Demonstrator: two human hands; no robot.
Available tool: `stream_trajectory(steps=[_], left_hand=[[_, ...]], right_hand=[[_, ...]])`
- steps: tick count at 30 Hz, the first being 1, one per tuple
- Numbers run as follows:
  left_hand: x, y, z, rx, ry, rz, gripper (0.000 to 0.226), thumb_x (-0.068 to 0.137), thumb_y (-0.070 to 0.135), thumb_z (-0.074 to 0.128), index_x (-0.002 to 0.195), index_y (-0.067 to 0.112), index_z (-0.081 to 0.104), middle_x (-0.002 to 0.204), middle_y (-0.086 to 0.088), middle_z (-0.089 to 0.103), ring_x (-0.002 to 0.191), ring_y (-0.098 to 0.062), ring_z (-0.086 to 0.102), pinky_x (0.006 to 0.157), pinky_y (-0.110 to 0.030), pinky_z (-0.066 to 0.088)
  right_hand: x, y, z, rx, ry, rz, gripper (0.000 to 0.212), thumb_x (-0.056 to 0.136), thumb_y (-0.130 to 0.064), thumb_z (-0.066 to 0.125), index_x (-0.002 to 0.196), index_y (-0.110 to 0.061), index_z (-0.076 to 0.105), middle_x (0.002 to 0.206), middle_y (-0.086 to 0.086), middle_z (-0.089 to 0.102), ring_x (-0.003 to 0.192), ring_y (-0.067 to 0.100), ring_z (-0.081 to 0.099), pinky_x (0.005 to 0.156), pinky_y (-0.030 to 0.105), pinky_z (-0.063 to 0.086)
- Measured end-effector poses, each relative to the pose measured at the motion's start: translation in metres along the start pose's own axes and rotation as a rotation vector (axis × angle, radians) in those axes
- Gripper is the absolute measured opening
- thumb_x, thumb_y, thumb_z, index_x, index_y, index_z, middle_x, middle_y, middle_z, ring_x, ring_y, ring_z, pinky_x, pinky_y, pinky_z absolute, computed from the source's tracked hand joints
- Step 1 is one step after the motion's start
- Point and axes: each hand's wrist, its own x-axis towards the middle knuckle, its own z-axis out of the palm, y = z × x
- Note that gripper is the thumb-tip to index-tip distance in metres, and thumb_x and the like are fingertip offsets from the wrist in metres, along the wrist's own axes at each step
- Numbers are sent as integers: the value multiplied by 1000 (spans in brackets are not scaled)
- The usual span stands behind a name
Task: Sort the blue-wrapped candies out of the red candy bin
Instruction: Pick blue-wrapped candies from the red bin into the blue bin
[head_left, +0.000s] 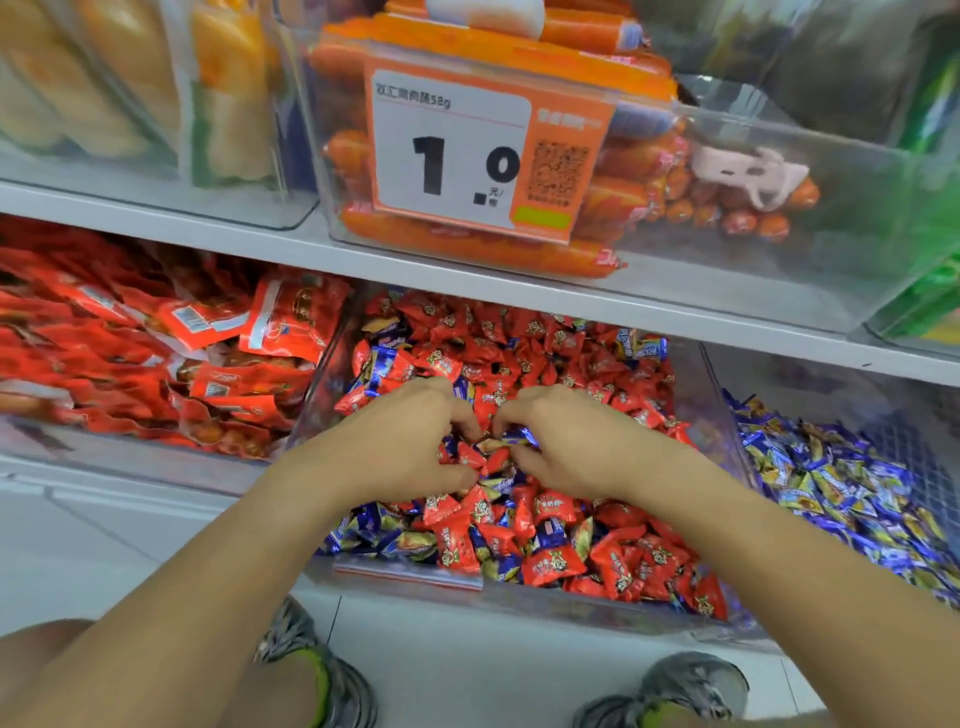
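Blue-wrapped candies (549, 534): we see them scattered through the red candy bin (719, 415), thickest along the near left edge, with a couple by the far right rim and some under our hands in the middle.
Red candies (553, 566): they fill most of this bin, small pillow-shaped packets in glossy, crinkled foil with pinched ends.
Left hand (415, 441): knuckles up over the middle of the pile, fingers curled down into the candies; we cannot tell whether it has anything pinched.
Right hand (563, 441): just beside the left, fingers bent, with the thumb and forefinger closing on a blue wrapper (517, 435) at the fingertips.
Step in hand: we judge this to be mid-sort, picking blue pieces from the centre of the heap; plenty of blue is left, so the task looks far from done.
Next move: it calls for lifting the pinched piece clear without dragging red ones along, then carrying it right, likely to the blue candy bin (841, 493) next door.
Handling: the wrappers look slick and light, so we expect them to slide and bury each other when stirred.
Bin walls: clear hard plastic, straight-sided, resting on a pale shelf.
Left neighbour: flat red sachets (208, 322), larger and smoother.
Shelf above: orange sausages behind a price label (452, 156) reading 1.0.
Below: grey shoes (670, 686) on a pale floor.
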Motion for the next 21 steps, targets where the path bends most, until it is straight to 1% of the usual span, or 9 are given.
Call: stream_trajectory(steps=[2, 4, 7, 10, 12, 15, 17, 19, 21], left_hand=[[-1, 2, -4, -81, 45, -14, 41, 79, 53, 72, 112, 31, 63, 97, 14, 47, 89, -1, 47, 77, -20, 42], [-4, 6, -8, -171, 87, -37, 45, 76, 61, 70, 111, 36, 57, 94, 20, 46, 83, 3, 48, 66, -13, 35], [-6, 15, -9, -293, 145, -34, 51, 70, 70, 62, 110, 38, 58, 90, 16, 52, 80, 1, 51, 64, -17, 36], [-7, 14, -12, -397, 158, -53, 44, 72, 69, 52, 94, 33, 65, 84, 10, 58, 75, -2, 54, 62, -14, 43], [-10, 7, -16, -352, 118, -76, 34, 78, 65, 54, 86, 34, 65, 84, 7, 61, 74, -5, 56, 69, -22, 49], [-23, -4, -20, -234, 56, -118, 26, 85, 59, 56, 85, 34, 61, 93, 14, 59, 87, -2, 57, 82, -31, 50], [-33, -7, -20, -205, 46, -146, 25, 85, 59, 55, 86, 34, 59, 98, 17, 56, 91, 0, 56, 86, -31, 48], [-39, -6, -18, -218, 29, -165, 21, 88, 54, 58, 86, 32, 56, 96, 14, 61, 79, -1, 60, 76, -28, 52], [-40, -6, -16, -235, 3, -174, 16, 91, 42, 61, 87, 29, 53, 92, 6, 66, 52, -3, 54, 57, -22, 49]], right_hand=[[-3, 6, -7, 79, 44, 10, 21, 93, -30, 60, 112, -24, 67, 101, -2, 69, 94, 18, 62, 84, 38, 50], [-10, 9, -16, 205, 133, 40, 20, 92, -35, 66, 109, -25, 70, 94, -9, 70, 86, 9, 61, 81, 29, 48], [-19, 3, -23, 383, 226, 36, 18, 90, -37, 69, 102, -24, 73, 74, -21, 61, 70, -3, 55, 68, 11, 37], [-22, -5, -24, 471, 186, 3, 18, 88, -37, 71, 97, -21, 73, 62, -21, 56, 62, -1, 52, 60, 11, 36], [-22, -5, -24, 493, 153, 13, 18, 88, -38, 71, 97, -22, 73, 64, -20, 58, 60, 0, 51, 59, 10, 36], [-20, 3, -26, 448, 120, 52, 20, 92, -41, 64, 97, -22, 71, 72, -7, 62, 61, 4, 53, 60, 16, 41], [-15, 5, -26, 415, 114, 79, 13, 97, -33, 58, 100, -23, 67, 83, -5, 67, 73, 12, 62, 71, 33, 51], [-5, 0, -25, 468, 102, 81, 15, 97, -20, 52, 106, -26, 62, 93, -5, 68, 77, 17, 65, 75, 38, 53], [10, -7, -21, 459, 92, 81, 22, 97, -17, 47, 112, -26, 61, 91, 0, 67, 68, 16, 62, 68, 37, 52]])
